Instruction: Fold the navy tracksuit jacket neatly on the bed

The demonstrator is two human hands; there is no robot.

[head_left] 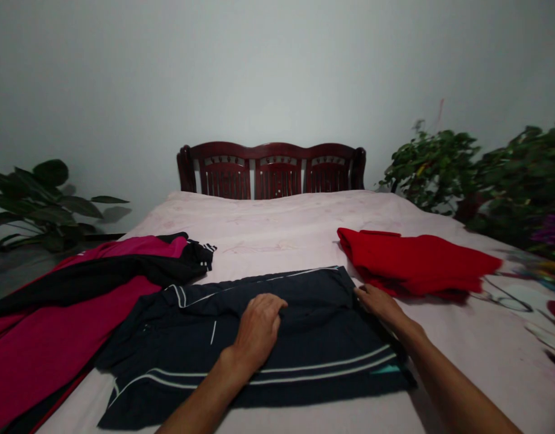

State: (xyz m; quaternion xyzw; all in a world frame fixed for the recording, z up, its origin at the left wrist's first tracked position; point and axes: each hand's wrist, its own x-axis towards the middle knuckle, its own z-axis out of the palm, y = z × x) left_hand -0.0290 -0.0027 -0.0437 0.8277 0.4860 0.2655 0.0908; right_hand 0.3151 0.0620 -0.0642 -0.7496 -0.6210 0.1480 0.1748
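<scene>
Dark navy track pants [313, 325] with white piping lie folded across the bed in front of me. My left hand [259, 328] rests on top of them near the middle, palm down, its fingers lightly bent on the cloth and not gripping. At the right end, my right hand [382, 306] has its thumb and fingertips closed at the upper corner of the pants. Part of the right edge lies in shadow beneath my right forearm. A small teal patch shows at the lower right of the pants.
Folded red cloth [417, 262] lies just beyond my right hand. Magenta and black clothes [91, 307] are heaped at the left. Pink sheeting [268, 232] covers the bed, with a dark wooden headboard [277, 175] behind. Cords [508, 301] and small items lie far right; plants [440, 163] flank the bed.
</scene>
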